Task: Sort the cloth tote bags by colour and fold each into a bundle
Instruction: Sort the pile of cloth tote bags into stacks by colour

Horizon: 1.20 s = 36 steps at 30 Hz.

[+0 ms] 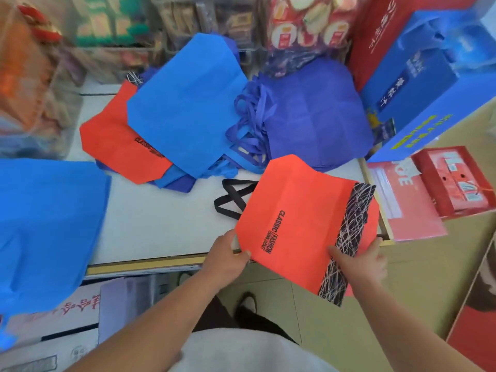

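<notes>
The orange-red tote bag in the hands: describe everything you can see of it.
The orange-red tote bag looks like non-woven cloth, flattened and creased, with black print reading CLASSIC FASHION, a black side panel scribbled with white lines, and black handles lying on the white table. Its far part rests on the table's near corner; the rest overhangs the edge. The left hand pinches its near left corner, the right hand grips the panel edge.

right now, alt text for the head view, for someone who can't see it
The left hand and right hand hold an orange bag over the near edge of the table. Behind it a light blue bag lies on a second orange bag, beside a dark blue pile.
</notes>
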{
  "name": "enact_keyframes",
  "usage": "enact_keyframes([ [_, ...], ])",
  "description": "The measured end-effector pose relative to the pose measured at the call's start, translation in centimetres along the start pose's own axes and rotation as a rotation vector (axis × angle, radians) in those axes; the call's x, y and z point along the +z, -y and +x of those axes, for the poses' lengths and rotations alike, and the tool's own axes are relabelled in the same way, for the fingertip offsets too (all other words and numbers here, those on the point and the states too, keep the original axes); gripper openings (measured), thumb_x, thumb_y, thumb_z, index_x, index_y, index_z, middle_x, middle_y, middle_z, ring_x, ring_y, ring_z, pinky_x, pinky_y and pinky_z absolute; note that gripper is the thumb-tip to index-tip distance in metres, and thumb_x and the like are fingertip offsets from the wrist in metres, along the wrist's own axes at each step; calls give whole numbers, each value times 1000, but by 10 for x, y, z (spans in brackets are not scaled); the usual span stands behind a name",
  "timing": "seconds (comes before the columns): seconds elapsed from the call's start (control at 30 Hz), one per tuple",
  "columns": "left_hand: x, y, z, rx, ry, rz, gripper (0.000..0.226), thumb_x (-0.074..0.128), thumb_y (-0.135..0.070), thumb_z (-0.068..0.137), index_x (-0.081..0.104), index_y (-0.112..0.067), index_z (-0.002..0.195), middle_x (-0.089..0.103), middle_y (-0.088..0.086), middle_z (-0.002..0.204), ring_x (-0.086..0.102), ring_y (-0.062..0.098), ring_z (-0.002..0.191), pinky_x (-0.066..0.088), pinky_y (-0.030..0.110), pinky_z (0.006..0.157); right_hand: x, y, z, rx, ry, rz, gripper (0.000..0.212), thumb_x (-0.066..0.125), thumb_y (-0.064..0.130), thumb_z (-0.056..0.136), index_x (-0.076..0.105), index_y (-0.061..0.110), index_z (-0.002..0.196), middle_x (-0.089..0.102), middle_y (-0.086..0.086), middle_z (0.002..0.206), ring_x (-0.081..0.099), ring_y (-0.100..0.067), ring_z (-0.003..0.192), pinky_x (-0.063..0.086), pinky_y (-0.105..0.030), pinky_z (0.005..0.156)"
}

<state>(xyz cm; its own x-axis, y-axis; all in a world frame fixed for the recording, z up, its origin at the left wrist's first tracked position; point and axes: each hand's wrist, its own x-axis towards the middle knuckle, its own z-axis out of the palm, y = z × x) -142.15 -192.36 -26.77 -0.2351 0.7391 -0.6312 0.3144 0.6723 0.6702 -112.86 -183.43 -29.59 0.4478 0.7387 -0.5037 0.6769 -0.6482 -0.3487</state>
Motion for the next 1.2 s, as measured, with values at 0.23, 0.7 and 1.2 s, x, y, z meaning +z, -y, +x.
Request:
enact_keyframes([
  [0.23, -9, 10, 6, 57, 106, -4, 48, 64, -22, 97, 47, -30, 140, 49, -21, 121, 50, 8, 121, 37, 22, 97, -3, 12, -16, -77, 43, 206, 120, 88, 50, 71, 8, 37, 160, 28, -11, 153, 48, -40, 131, 46, -56, 106],
  [0.7, -12, 5, 19, 80, 16, 107, 27, 60, -23, 99, 52, -31, 123, 54, -15, 111, 55, 7, 105, 40, 20, 85, 19, 29, -37, -396, -48, -109, 80, 67, 40, 91, 23, 36, 159, 10, -25, 165, 11, -39, 152, 18, -53, 121],
  [1.2, -169, 27, 93, -2, -226, -26, 40, 62, -27, 99, 58, -13, 136, 62, 1, 131, 59, 17, 118, 43, 28, 103, 140, 171, -95, -875, 286, -428, 68, 35, 67, 92, 50, 26, 145, 53, -1, 148, 42, -26, 142, 37, -46, 114],
])
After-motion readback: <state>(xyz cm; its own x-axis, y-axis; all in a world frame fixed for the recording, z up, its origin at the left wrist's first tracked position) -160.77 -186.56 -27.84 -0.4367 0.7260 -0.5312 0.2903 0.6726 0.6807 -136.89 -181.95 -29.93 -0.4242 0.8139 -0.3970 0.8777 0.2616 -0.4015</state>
